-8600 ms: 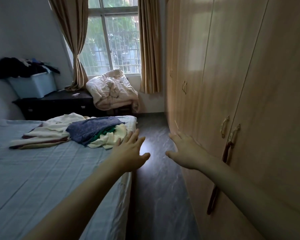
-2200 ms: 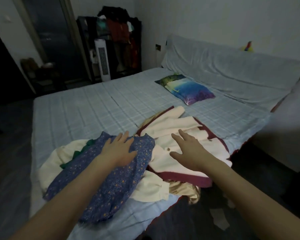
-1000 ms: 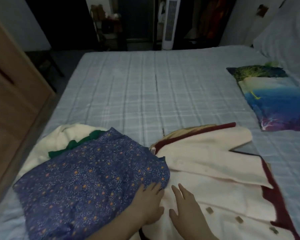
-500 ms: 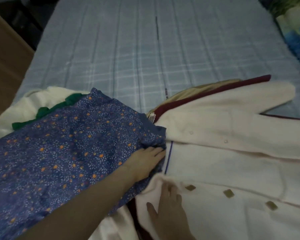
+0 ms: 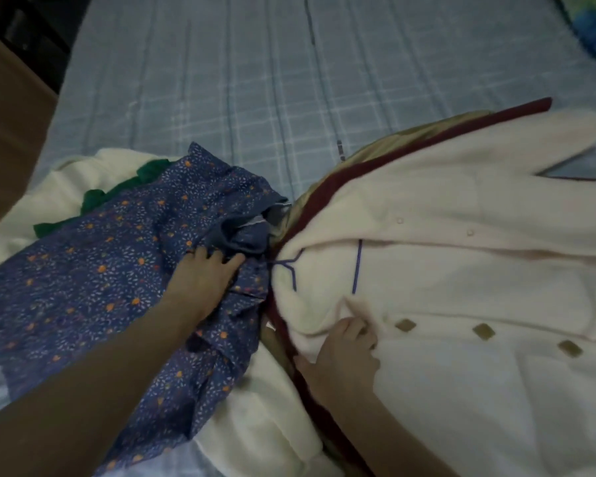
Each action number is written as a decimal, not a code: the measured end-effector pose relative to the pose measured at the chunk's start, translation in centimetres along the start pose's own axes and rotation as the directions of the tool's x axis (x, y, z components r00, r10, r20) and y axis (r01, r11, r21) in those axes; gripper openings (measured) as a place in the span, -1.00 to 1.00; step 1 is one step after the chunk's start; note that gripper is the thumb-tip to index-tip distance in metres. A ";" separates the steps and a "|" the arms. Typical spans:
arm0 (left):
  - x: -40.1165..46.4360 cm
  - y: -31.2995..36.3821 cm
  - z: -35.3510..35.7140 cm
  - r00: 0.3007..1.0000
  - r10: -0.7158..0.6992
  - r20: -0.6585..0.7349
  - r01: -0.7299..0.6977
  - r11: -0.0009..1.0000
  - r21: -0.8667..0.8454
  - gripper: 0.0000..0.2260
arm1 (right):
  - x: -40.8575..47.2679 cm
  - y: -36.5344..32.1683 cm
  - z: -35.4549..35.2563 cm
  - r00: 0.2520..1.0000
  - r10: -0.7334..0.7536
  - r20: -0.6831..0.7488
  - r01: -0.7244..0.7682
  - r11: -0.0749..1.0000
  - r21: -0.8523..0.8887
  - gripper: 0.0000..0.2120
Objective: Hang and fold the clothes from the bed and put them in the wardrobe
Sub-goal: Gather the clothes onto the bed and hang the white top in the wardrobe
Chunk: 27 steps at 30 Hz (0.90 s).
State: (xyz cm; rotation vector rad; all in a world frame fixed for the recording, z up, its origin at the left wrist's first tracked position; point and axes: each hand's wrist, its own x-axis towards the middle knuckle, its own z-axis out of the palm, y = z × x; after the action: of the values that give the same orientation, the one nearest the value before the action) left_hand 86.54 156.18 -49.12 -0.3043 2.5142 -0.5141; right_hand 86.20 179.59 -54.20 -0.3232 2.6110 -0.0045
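Note:
A blue floral garment (image 5: 93, 277) lies bunched on the left of the clothes pile. My left hand (image 5: 203, 277) grips its gathered edge with curled fingers. To the right a cream coat (image 5: 461, 270) with dark red trim and brown buttons is spread out flat. A blue hanger (image 5: 291, 270) shows at the coat's collar. My right hand (image 5: 341, 352) pinches the coat's front edge just below the collar. A green garment (image 5: 117, 197) and another cream one (image 5: 66, 187) lie under the floral garment.
The pile lies on a bed with a pale blue checked sheet (image 5: 255, 80). The wardrobe's wooden side (image 5: 0, 115) stands at the left edge. A colourful pillow (image 5: 592, 25) shows at the top right corner.
My left hand has bunched the floral garment's edge up and to the left, uncovering more of the blue hanger at the coat's collar. My right hand has curled onto the coat's front.

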 end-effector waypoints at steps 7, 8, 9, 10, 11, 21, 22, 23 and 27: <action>-3.4 1.2 3.6 0.961 -0.101 0.258 0.081 0.993 0.087 -0.70 | 1.2 0.9 -0.2 0.996 -0.094 0.005 0.093 0.996 0.014 0.00; -3.4 2.0 3.7 0.958 -0.099 0.269 0.077 0.993 0.090 -0.69 | 1.5 1.1 -0.6 0.993 -0.115 0.009 0.115 0.993 0.004 -0.02; -3.2 2.7 3.8 0.956 -0.101 0.276 0.077 0.992 0.096 -0.69 | 1.8 1.3 -1.0 0.991 -0.131 0.014 0.131 0.991 -0.002 -0.05; -3.1 3.1 3.8 0.951 -0.105 0.291 0.078 0.992 0.102 -0.68 | 2.0 1.5 -1.3 0.990 -0.140 0.015 0.140 0.990 0.008 -0.08; -3.0 3.3 3.7 0.946 -0.108 0.307 0.078 0.991 0.108 -0.67 | 2.0 1.8 -1.5 0.990 -0.143 0.017 0.143 0.989 0.028 -0.10; -2.0 5.7 -3.5 0.891 -0.126 0.437 -0.016 0.952 0.306 -0.68 | -1.6 3.8 -3.5 0.998 -0.052 -0.018 0.054 0.856 0.515 0.00; -2.0 6.3 -4.7 0.903 -0.114 0.414 -0.040 0.938 0.344 -0.69 | -2.2 4.2 -3.6 0.998 -0.019 -0.066 0.049 0.872 0.486 -0.03; -2.2 6.7 -5.9 0.920 -0.101 0.379 -0.052 0.926 0.374 -0.70 | -2.6 4.8 -3.7 0.993 0.005 -0.121 0.049 0.894 0.445 -0.10; -2.8 7.6 -10.8 0.995 -0.012 0.096 -0.003 0.989 0.148 -0.79 | -3.3 7.2 -5.6 0.999 0.010 -0.053 0.009 0.932 0.363 -0.26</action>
State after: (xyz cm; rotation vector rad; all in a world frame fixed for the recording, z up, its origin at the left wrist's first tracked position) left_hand 82.01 167.09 -42.65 -0.2718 2.3671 -0.6679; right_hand 84.58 186.98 -48.15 -0.1908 2.5941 -0.4968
